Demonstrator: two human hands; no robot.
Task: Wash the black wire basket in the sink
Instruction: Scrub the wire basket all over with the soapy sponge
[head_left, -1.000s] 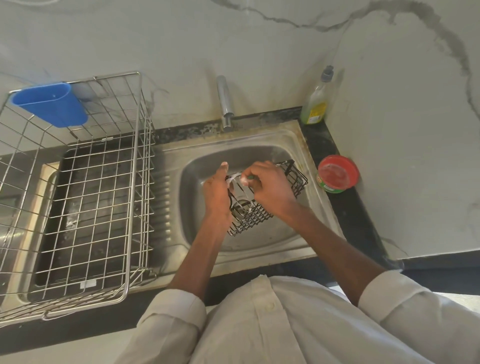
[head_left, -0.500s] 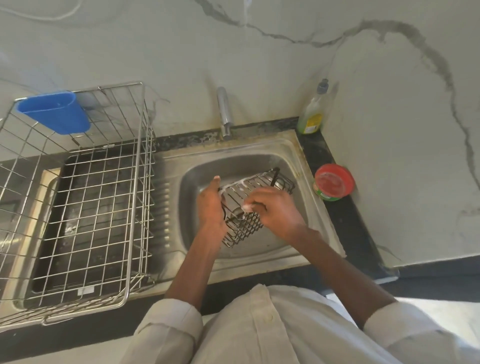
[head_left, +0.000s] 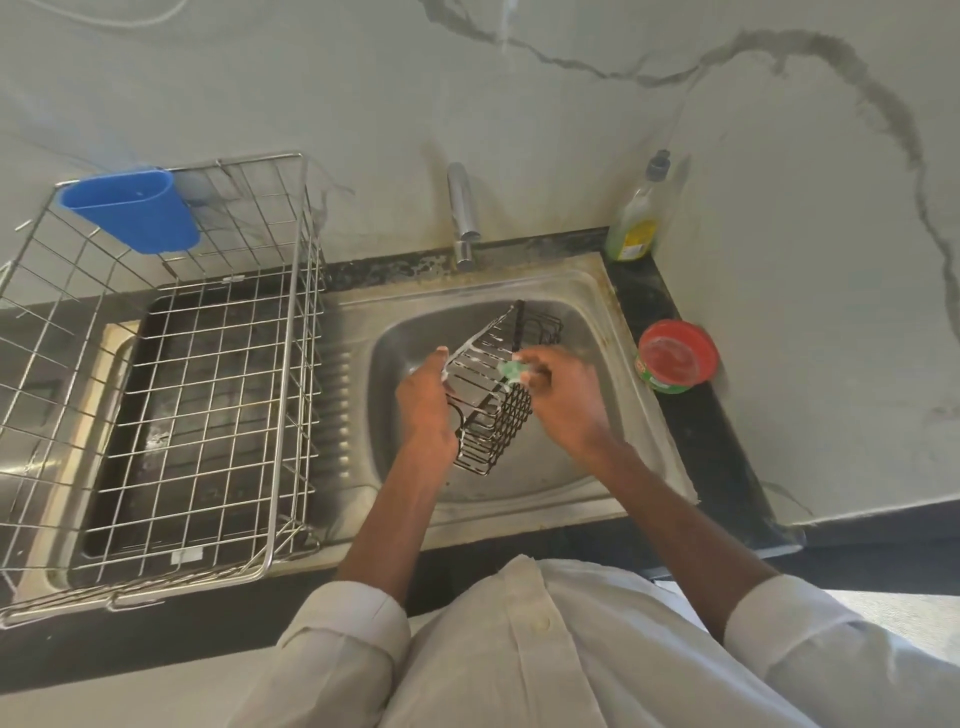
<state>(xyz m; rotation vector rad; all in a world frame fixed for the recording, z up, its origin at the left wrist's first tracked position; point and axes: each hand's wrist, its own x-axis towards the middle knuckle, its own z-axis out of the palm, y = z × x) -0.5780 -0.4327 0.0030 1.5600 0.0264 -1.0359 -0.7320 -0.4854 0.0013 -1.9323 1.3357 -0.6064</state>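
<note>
At center frame, our left hand (head_left: 423, 410) grips the soapy black wire basket (head_left: 491, 387), tilted over the steel sink (head_left: 597, 291). Our right hand (head_left: 563, 400) pinches a green scrubber (head_left: 511, 370) against its wires.

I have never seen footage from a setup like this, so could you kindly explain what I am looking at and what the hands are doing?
There is no machine: a person wears a camera on the head, looking down at their own hands over a steel sink. The left hand grips the black wire basket, tilted above the basin. The right hand pinches a green scrubber against its soapy wires. A tap stands behind. To the left sits a metal drying rack with a blue cup; to the right, a soap bottle and a red-lidded tub.
</note>
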